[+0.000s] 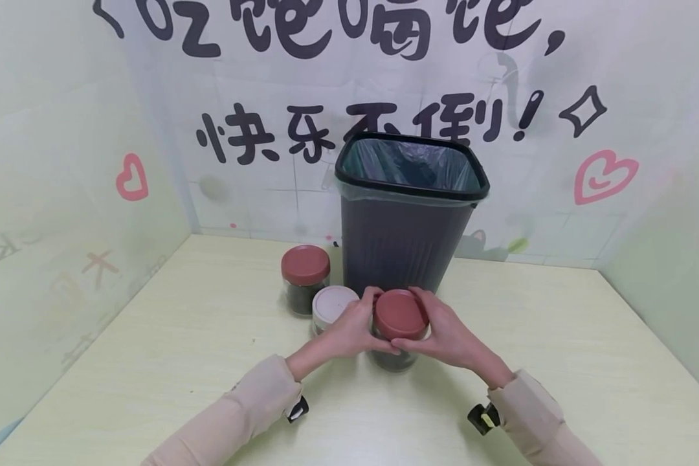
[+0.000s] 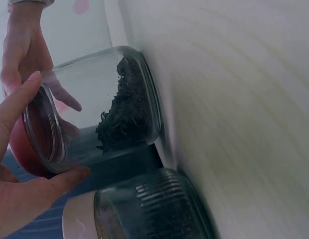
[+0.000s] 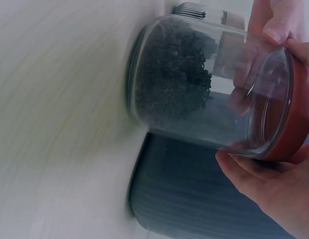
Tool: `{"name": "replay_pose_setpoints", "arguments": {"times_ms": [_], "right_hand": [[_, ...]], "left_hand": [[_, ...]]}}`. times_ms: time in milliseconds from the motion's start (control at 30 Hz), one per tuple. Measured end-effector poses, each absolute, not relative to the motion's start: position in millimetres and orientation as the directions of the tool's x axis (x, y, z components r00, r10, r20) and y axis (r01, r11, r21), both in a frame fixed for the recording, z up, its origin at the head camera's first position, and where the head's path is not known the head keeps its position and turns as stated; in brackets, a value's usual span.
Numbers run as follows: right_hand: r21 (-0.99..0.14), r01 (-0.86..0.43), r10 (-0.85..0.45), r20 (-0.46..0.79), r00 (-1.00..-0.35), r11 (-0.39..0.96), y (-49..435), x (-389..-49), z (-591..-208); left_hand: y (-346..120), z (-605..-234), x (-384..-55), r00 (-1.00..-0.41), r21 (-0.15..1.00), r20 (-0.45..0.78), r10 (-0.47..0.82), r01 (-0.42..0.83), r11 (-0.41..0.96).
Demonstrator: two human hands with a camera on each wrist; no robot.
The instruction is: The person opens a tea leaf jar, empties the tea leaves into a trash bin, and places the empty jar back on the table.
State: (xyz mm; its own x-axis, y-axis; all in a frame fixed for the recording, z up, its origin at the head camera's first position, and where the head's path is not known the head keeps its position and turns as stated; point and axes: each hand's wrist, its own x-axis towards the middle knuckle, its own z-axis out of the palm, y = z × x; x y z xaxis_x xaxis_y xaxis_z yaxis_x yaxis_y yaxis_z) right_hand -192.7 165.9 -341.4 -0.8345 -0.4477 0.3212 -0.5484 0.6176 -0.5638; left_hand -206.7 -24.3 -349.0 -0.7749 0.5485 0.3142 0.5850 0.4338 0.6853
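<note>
A clear glass jar (image 3: 184, 74) with a red lid (image 1: 400, 314) stands on the table in front of the bin, dark dried leaves (image 2: 125, 109) in its lower part. My left hand (image 1: 351, 329) grips it from the left around the lid and upper glass. From the right, my right hand (image 1: 450, 331) holds the same jar, fingers and thumb around the lid's edge. Both thumbs come close together at the near side. A white-lidded jar (image 1: 333, 304) stands just left of it, partly hidden behind my left hand; its ribbed glass shows in the left wrist view.
A dark bin (image 1: 404, 239) lined with a translucent bag stands right behind the jars. Another red-lidded jar (image 1: 305, 278) with dark contents is at the back left. Printed cloth walls (image 1: 256, 194) enclose the pale table (image 1: 210, 336) on the left, back and right.
</note>
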Motion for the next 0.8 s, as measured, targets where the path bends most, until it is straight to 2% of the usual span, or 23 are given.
{"name": "replay_pose_setpoints", "arguments": {"times_ms": [133,367,800], "right_hand": [[-0.577,-0.525,-0.413,0.326,-0.85,0.626,163.9,-188.4,-343.5],[-0.537,-0.509,-0.355,0.37,-0.859,0.673,155.9,-184.3,-346.4],[-0.477,-0.586,-0.385,0.455,-0.803,0.655,153.0,-183.3,-352.5]], "left_hand": [[-19.8,-351.4,-200.9,-0.789,0.726,0.286,0.543,0.549,0.415],[-14.3,-357.2,-198.8,-0.82,0.758,0.232,0.523,0.489,0.431],[-16.9,-363.0,-200.0,-0.853,0.776,0.199,0.483,0.438,0.454]]}}
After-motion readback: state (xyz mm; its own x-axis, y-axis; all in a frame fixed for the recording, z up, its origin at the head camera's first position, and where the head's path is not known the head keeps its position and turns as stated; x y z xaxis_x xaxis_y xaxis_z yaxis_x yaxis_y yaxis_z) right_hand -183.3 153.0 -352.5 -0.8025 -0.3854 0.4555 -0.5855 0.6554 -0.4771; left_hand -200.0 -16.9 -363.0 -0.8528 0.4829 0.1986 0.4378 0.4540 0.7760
